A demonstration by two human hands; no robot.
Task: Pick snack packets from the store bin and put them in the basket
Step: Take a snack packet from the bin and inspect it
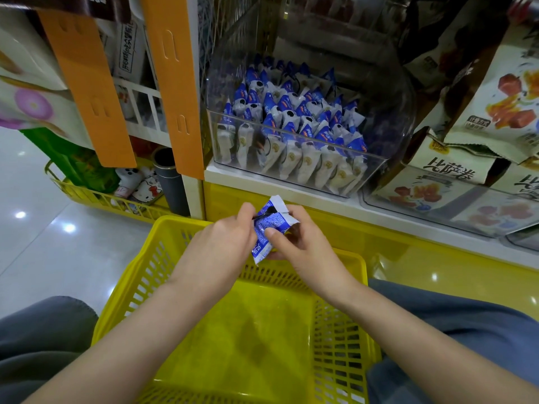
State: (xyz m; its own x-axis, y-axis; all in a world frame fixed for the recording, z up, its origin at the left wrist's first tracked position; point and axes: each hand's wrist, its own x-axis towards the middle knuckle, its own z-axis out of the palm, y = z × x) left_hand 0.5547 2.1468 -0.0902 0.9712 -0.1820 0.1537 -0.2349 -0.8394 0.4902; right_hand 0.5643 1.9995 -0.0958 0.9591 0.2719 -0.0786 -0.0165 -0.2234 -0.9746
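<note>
While pinched from both sides, packet (269,225): blue-and-white, slanted, hanging above the far rim of the basket, below and in front of the bin.
Left hand (221,243): fingers (246,214) curled onto the packet's left edge, probably to steady it.
Right hand (300,243): thumb across the wrapper's front, other fingers curled behind, carrying the packet.
Basket (140,266): yellow, set between the trouser legs (452,330) right under the hands, placed for a straight drop on release.
Bin (393,118): clear, on the shelf (233,177) just beyond, packed with matching packets (291,118) stood on end, within easy reach.
</note>
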